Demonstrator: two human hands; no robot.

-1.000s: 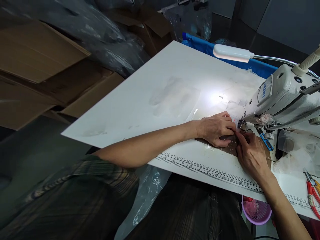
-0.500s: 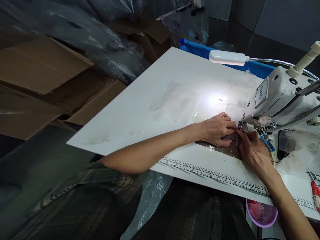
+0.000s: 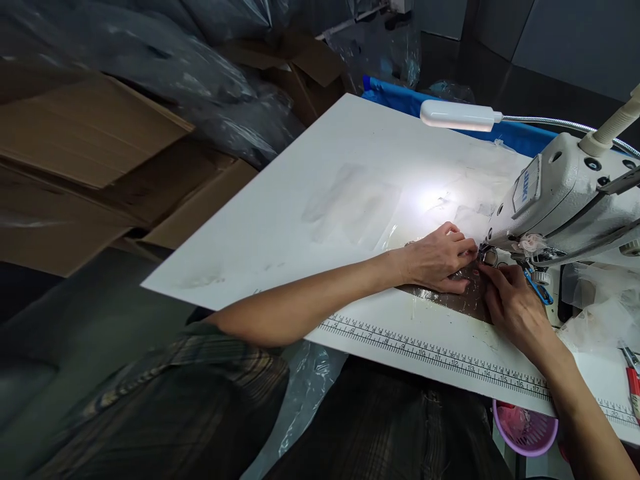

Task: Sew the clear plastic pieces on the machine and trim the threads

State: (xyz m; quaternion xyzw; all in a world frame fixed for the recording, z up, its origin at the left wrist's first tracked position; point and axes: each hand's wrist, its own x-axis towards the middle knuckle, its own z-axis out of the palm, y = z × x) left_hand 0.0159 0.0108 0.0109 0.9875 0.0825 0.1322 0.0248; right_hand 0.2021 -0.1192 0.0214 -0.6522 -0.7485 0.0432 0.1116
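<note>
White table (image 3: 350, 147) | left hand (image 3: 436, 259) flat, right hand (image 3: 513, 308) pinching clear film (image 3: 463, 297) at sewing machine (image 3: 560, 200)

We see 1 lamp (image 3: 457, 115) throwing hard glare on the white table (image 3: 320, 200); the surroundings stay dim, the left edge blurred.

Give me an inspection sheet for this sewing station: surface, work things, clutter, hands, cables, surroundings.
Surface: white tabletop with a printed ruler strip along its near edge.
Work things: white sewing machine; thin clear film lying flat at its needle.
Clutter: blue-handled snips, red-handled pliers, purple basket below the edge.
Hands: left hand pressing the film; right hand with fingers at the presser foot.
Cables: gooseneck of the white lamp.
Surroundings: brown cardboard boxes, plastic sheeting.
</note>
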